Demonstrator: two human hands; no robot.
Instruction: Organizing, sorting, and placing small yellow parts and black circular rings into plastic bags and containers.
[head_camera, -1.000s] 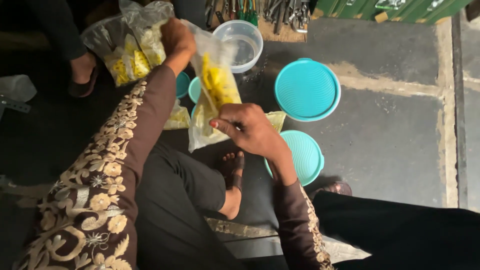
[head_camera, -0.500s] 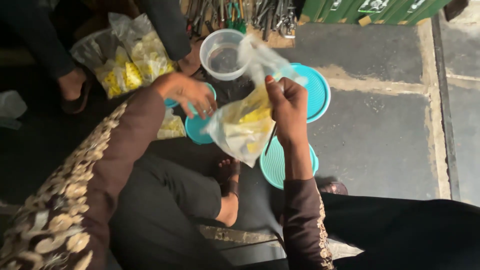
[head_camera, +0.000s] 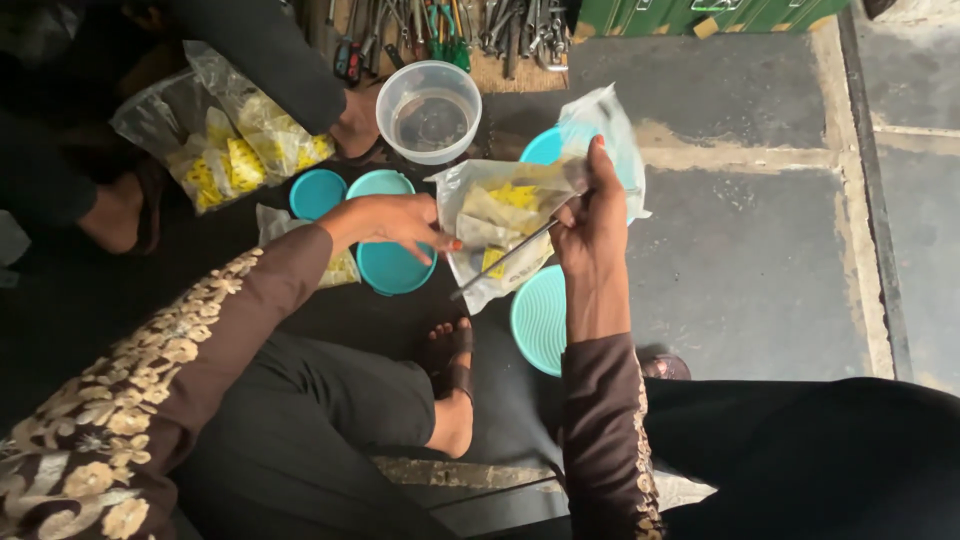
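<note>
My right hand (head_camera: 592, 225) is closed on the clear crinkled plastic bag of yellow pieces (head_camera: 500, 225), pinching its upper edge together with a thin metal rod (head_camera: 505, 258) that slants down toward seven o'clock across the bag's face; the bag hangs in the air just above the floor, between my two hands. My left hand (head_camera: 395, 222) is partly open, fingers spread and holding nothing, its fingertips just touching the bag's left edge at nine o'clock of it. To handle this well, I judge the bag's mouth should stay uppermost and level so the yellow pieces settle at the bottom, with the rod kept flat against the plastic so it doesn't pierce it. Under my left hand lies a round teal plastic lid (head_camera: 388, 262), with a smaller teal lid (head_camera: 318, 193) at ten o'clock of it. A ribbed teal lid (head_camera: 540, 320) lies below the bag at six o'clock, and a clear round plastic tub (head_camera: 429, 110) stands at eleven o'clock. Further left, two more clear bags of yellow pieces (head_camera: 225, 140) rest by another person's dark sleeve (head_camera: 280, 55). My bare foot (head_camera: 452, 350) is close beneath the bag, and hand tools on a mat (head_camera: 450, 30) crowd the top at twelve o'clock
</note>
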